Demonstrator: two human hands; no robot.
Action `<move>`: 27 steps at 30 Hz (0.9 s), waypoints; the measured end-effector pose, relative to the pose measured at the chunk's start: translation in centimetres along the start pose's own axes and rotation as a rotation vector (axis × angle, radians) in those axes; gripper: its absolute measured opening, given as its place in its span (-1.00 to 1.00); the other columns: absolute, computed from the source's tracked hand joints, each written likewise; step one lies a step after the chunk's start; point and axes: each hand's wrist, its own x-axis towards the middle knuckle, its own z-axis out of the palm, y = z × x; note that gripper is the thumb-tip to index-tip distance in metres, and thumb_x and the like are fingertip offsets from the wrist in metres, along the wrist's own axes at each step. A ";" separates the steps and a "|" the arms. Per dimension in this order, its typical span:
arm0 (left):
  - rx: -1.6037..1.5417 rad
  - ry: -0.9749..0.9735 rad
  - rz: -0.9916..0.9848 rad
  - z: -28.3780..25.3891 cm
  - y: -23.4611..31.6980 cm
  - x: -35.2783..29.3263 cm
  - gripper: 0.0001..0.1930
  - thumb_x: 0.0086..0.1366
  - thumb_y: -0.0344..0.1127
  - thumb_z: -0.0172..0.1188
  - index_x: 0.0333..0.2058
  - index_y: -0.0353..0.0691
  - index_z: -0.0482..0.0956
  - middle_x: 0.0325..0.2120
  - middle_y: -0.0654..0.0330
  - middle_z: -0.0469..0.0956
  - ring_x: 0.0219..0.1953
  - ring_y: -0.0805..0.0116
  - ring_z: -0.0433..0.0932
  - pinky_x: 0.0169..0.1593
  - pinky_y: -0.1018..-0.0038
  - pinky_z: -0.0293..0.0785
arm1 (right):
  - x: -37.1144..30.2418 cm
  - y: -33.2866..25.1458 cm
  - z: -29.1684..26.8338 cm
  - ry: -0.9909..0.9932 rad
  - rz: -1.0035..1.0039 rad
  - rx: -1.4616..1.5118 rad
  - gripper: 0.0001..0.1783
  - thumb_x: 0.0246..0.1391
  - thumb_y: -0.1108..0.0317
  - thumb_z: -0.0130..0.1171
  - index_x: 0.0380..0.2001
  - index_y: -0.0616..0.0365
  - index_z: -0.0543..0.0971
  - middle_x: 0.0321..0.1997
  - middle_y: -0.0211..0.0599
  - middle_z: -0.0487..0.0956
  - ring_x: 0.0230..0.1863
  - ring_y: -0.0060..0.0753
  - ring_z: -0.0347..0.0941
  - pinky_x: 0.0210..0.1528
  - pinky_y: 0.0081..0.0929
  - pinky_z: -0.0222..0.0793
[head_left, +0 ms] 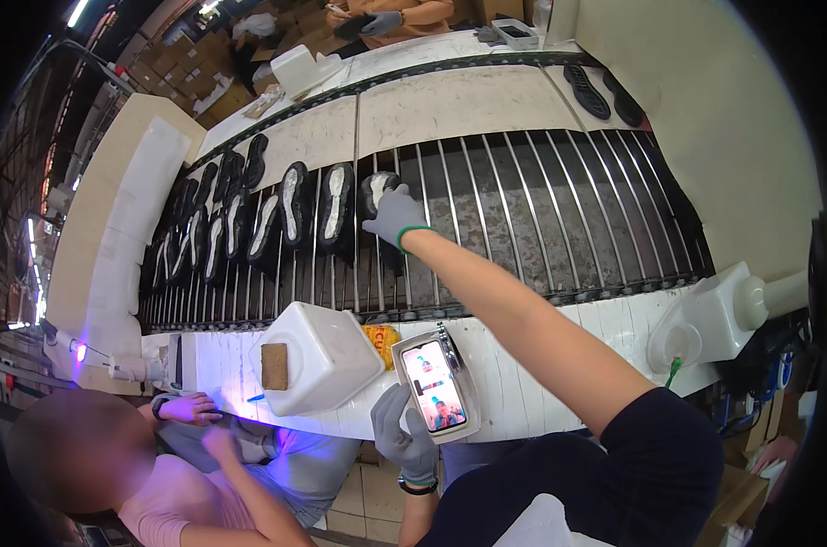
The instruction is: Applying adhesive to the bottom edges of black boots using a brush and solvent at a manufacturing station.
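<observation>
My right hand (pixel 397 215), in a grey glove with a green cuff, reaches forward to a black shoe upper (pixel 380 182) lying bottom up on the metal rods. Its fingers close over the heel end of the pale bottom, hiding that part. My left hand (pixel 405 436), gloved in grey, is low by the table edge with fingers apart and slightly bent. They lie by the left rim of a metal tray (pixel 469 415), next to a phone (pixel 433 387) with a lit screen. Left of the right hand stand more bottom-up black shoes (pixel 337 208) with pale strips.
Black soles (pixel 588 92) lie on the far board. A white container (pixel 318 360) with a brown block (pixel 274 366) stands left of the phone, a white machine part (pixel 705 314) at right. One person (pixel 195 492) sits at near left; another (pixel 400 20) handles something dark across the line.
</observation>
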 end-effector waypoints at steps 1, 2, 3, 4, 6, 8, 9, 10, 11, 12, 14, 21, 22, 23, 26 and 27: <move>0.009 -0.005 0.064 -0.2 0.0 0.1 -0.74 0.17 -0.49 0.06 -0.17 -0.39 0.58 -0.21 0.00 0.59 -0.11 0.06 0.53 0.01 0.27 0.42 | 0.0 -0.5 0.7 -0.010 0.008 0.001 -0.11 -0.18 -0.14 0.34 0.03 0.44 0.40 0.09 0.28 0.33 -0.03 0.09 0.47 0.01 -0.21 0.45; 0.020 -0.005 0.036 -0.4 0.0 0.0 -0.74 0.17 -0.49 0.06 -0.17 -0.39 0.58 -0.21 0.00 0.59 -0.11 0.06 0.53 0.01 0.27 0.42 | 0.1 -1.0 1.3 -0.008 0.046 0.035 -0.02 -0.20 -0.16 0.35 0.09 0.43 0.30 0.12 0.27 0.29 -0.02 0.10 0.47 0.02 -0.21 0.45; 0.024 0.018 0.024 -0.7 0.0 -0.1 -0.74 0.18 -0.49 0.06 -0.17 -0.40 0.58 -0.20 -0.02 0.59 -0.11 0.05 0.53 0.01 0.27 0.42 | 0.0 -1.5 1.8 -0.018 0.102 0.067 0.06 -0.21 -0.17 0.36 0.16 0.43 0.21 0.15 0.26 0.25 0.00 0.11 0.46 0.02 -0.21 0.44; 0.034 0.031 0.016 -1.0 -0.1 -0.4 -0.74 0.18 -0.48 0.06 -0.17 -0.40 0.58 -0.20 -0.03 0.58 -0.11 0.05 0.52 0.02 0.27 0.41 | 0.1 -1.8 2.0 0.000 0.082 0.076 0.06 -0.21 -0.17 0.36 0.16 0.43 0.21 0.15 0.26 0.25 0.00 0.11 0.46 0.02 -0.21 0.44; 0.039 0.059 0.039 -1.9 -0.4 -1.1 -0.74 0.18 -0.48 0.05 -0.16 -0.41 0.57 -0.19 -0.05 0.58 -0.11 0.05 0.52 0.02 0.27 0.41 | 0.3 -1.9 1.7 -0.011 0.123 0.020 0.06 -0.27 -0.22 0.38 0.12 0.42 0.33 0.05 0.18 0.36 0.13 0.00 0.40 0.04 -0.27 0.44; 0.044 0.080 0.015 -2.2 -0.5 -1.5 -0.74 0.20 -0.47 0.03 -0.16 -0.44 0.56 -0.19 -0.07 0.57 -0.11 0.05 0.52 0.02 0.27 0.40 | 1.3 -0.1 0.0 -0.262 0.011 -0.009 0.23 -0.28 -0.48 0.21 0.19 0.42 0.27 0.27 0.24 0.28 0.24 0.05 0.30 0.21 -0.22 0.29; -0.004 0.095 0.036 -2.1 -0.4 -1.1 -0.73 0.21 -0.46 0.02 -0.15 -0.45 0.55 -0.19 -0.08 0.57 -0.11 0.05 0.52 0.02 0.27 0.39 | 1.9 1.4 -1.2 -0.255 -0.044 0.079 0.21 -0.26 -0.51 0.14 0.18 0.39 0.30 0.27 0.22 0.28 0.25 0.06 0.30 0.23 -0.22 0.26; -0.053 0.096 0.105 -1.8 -0.5 0.2 -0.74 0.20 -0.45 0.02 -0.17 -0.43 0.56 -0.20 -0.05 0.57 -0.11 0.09 0.52 0.05 0.27 0.37 | 2.5 3.6 -2.7 -0.261 -0.048 0.130 0.19 -0.24 -0.55 0.08 0.17 0.37 0.33 0.28 0.20 0.28 0.25 0.07 0.29 0.25 -0.22 0.23; -0.054 0.049 0.126 -1.1 -1.2 2.8 -0.75 0.20 -0.44 0.02 -0.19 -0.40 0.56 -0.21 -0.03 0.57 -0.11 0.13 0.52 0.07 0.27 0.35 | 3.1 6.9 -4.7 -0.161 -0.111 0.116 0.13 -0.19 -0.52 0.06 0.14 0.36 0.39 0.17 0.18 0.41 0.19 0.06 0.35 0.23 -0.23 0.25; -0.009 -0.011 0.080 -0.1 -1.9 5.7 -0.76 0.19 -0.43 0.02 -0.21 -0.38 0.57 -0.21 0.00 0.57 -0.10 0.16 0.51 0.10 0.27 0.33 | 4.4 10.4 -7.7 -0.229 -0.118 -0.003 0.06 -0.10 -0.48 0.00 0.18 0.28 0.37 0.20 0.15 0.39 0.18 0.11 0.36 0.22 -0.22 0.26; 0.107 -0.258 0.170 2.9 -4.6 13.2 -0.77 0.18 -0.41 0.01 -0.25 -0.33 0.58 -0.23 0.06 0.57 -0.09 0.23 0.51 0.15 0.27 0.29 | 4.7 19.5 -13.8 -0.085 -0.041 -0.002 -0.13 -0.06 -0.43 0.03 -0.11 0.23 0.62 -0.08 0.02 0.60 0.00 -0.01 0.52 0.07 -0.26 0.37; 0.417 -1.366 0.890 14.9 -16.8 31.4 -0.80 0.13 -0.33 -0.01 -0.38 -0.16 0.60 -0.28 0.25 0.58 -0.06 0.48 0.50 0.34 0.27 0.15 | -9.8 48.1 -35.0 0.374 0.763 -0.310 -0.20 -0.19 -0.27 0.27 -0.14 0.31 0.59 0.00 0.16 0.53 0.05 0.13 0.46 0.08 -0.18 0.38; 0.344 -1.435 0.946 15.7 -16.8 32.3 -0.80 0.12 -0.32 -0.01 -0.40 -0.14 0.61 -0.29 0.28 0.58 -0.05 0.52 0.50 0.37 0.27 0.13 | -11.4 50.0 -36.0 0.473 0.805 -0.302 -0.22 -0.24 -0.20 0.34 -0.13 0.30 0.59 0.00 0.16 0.53 0.04 0.14 0.47 0.10 -0.17 0.37; 0.130 -1.489 0.478 15.7 -16.0 32.3 -0.80 0.12 -0.34 -0.03 -0.39 -0.22 0.58 -0.34 0.24 0.58 -0.17 0.50 0.54 0.37 0.27 0.14 | -12.0 51.4 -37.1 0.456 0.895 -0.316 -0.23 -0.23 -0.14 0.36 -0.01 0.19 0.55 0.12 0.07 0.47 0.13 0.04 0.43 0.16 -0.16 0.34; 0.044 -1.113 0.125 14.0 -9.5 31.4 -0.80 0.25 -0.46 -0.05 -0.33 -0.41 0.56 -0.35 0.18 0.60 -0.42 0.50 0.57 -0.18 0.44 0.64 | -12.7 53.6 -37.3 0.403 0.864 -0.568 -0.08 -0.30 -0.17 0.41 0.10 0.19 0.46 0.20 0.02 0.41 0.19 0.03 0.35 0.21 -0.19 0.29; 0.076 -0.885 0.213 12.7 -6.9 29.0 -0.80 0.25 -0.46 -0.05 -0.31 -0.40 0.56 -0.34 0.16 0.60 -0.39 0.46 0.56 -0.16 0.42 0.62 | -12.6 54.1 -37.1 0.331 0.882 -0.571 0.03 -0.38 -0.11 0.48 0.19 0.14 0.36 0.27 -0.04 0.35 0.25 -0.04 0.30 0.26 -0.20 0.26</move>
